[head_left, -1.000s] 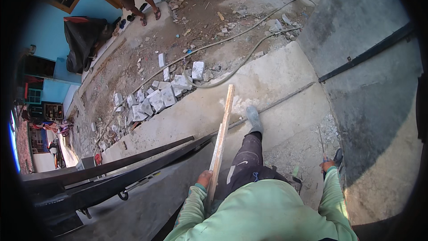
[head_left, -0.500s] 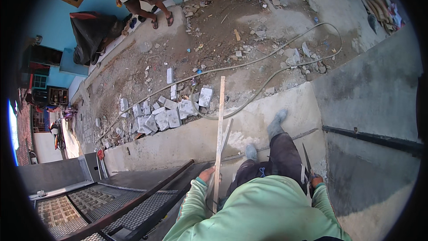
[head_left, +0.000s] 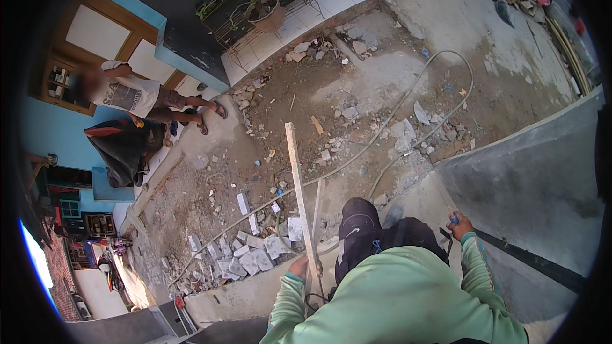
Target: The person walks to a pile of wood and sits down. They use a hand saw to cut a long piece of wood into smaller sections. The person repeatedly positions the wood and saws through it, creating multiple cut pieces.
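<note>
My left hand (head_left: 298,268) is closed around a long, pale wooden batten (head_left: 296,181) that stands up in front of me, slightly tilted. A second, shorter wooden strip (head_left: 318,207) runs close beside it, its lower end hidden by the hand and batten. Off to my right, my right hand (head_left: 461,225) grips a hand saw (head_left: 445,199) by its handle. The thin blade points away from me and is hard to make out against the grey wall. A dark cable loop (head_left: 313,297) shows beneath my left hand.
Broken white blocks (head_left: 245,260) and rubble lie ahead to the left. A long hose (head_left: 357,156) winds over the dirt. A grey wall (head_left: 529,178) with a dark rail (head_left: 535,255) borders my right. Another person (head_left: 150,99) stands by the blue house, near a covered motorbike (head_left: 121,153).
My view has tilted up, and one knee has come forward. The batten leans more to the left. My right hand has moved up and outward with the saw.
</note>
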{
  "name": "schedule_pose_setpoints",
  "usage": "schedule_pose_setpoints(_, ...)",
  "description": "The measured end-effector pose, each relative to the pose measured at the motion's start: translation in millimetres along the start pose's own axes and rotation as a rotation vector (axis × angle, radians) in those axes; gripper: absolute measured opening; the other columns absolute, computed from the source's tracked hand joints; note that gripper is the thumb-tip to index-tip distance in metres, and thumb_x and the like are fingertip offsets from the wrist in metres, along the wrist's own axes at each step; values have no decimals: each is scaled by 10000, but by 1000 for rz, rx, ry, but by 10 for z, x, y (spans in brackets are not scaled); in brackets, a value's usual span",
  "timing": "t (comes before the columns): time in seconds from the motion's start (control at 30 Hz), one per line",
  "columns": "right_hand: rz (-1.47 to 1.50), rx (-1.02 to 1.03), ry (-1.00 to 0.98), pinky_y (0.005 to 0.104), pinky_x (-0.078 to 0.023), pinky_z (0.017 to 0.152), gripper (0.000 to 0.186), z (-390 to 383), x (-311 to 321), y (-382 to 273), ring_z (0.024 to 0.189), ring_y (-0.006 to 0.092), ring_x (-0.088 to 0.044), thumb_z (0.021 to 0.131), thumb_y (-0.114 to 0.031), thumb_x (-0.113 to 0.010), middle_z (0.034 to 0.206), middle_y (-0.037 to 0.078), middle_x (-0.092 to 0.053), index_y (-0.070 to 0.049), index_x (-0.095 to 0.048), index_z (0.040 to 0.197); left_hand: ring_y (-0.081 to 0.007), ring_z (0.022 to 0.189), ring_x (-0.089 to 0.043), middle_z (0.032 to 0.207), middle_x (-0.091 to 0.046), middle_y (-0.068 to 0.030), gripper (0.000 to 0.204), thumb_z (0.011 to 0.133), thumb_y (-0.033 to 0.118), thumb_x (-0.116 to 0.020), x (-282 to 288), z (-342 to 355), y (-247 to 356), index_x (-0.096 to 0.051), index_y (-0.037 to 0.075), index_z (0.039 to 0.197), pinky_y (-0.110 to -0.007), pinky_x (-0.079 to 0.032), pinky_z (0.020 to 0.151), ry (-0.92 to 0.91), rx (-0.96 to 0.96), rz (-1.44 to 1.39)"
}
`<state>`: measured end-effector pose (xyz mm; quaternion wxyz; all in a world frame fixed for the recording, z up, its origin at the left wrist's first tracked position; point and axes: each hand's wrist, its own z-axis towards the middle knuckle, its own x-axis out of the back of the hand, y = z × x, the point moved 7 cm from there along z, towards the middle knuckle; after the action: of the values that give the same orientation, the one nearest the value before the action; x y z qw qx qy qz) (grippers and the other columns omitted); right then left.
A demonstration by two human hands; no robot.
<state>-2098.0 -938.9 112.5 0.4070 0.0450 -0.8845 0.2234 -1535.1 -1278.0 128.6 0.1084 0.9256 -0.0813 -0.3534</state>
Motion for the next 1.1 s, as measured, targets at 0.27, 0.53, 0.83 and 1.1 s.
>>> schedule_pose_setpoints(0.27,747,302,-522,298,-478,630,554,1696,833,-3753,666,115,-564,1014,-132,-662,787,14,-591,-8,-511,1532,-318,972,-713,1008,-748,-147,438,1051,442,-624,128,2560,2351,-727,24,1129,-433,-554,878,481,-410,896)
schedule_pose_setpoints(0.53,1647,383,-10,290,-469,601,510,4089,1817,-4777,652,97,-541,1032,-141,-635,845,-6,-575,-28,-528,1518,-540,1084,-673,1123,-720,-333,668,982,602,-599,312,4359,4337,-700,-15,1219,-551,-511,941,721,-285,1412)
schedule_pose_setpoints(0.83,627,-141,533,377,-497,556,412,6993,1804,-2423,584,174,-601,924,-168,-716,740,58,-616,-11,-622,1293,-499,1011,-717,1001,-732,-327,584,960,532,-652,-1518,6500,6198,-738,-34,1078,-544,-535,900,652,-276,1554)
schedule_pose_setpoints(1.1,265,-805,-140,511,-565,978,479,7965,1107,-1657,1170,401,-711,857,-273,-771,1218,271,-728,-14,-728,1258,-426,829,-707,878,-726,-271,519,977,458,-659,-3610,8289,7905,-707,-56,1025,-502,-540,785,646,-503,1729)
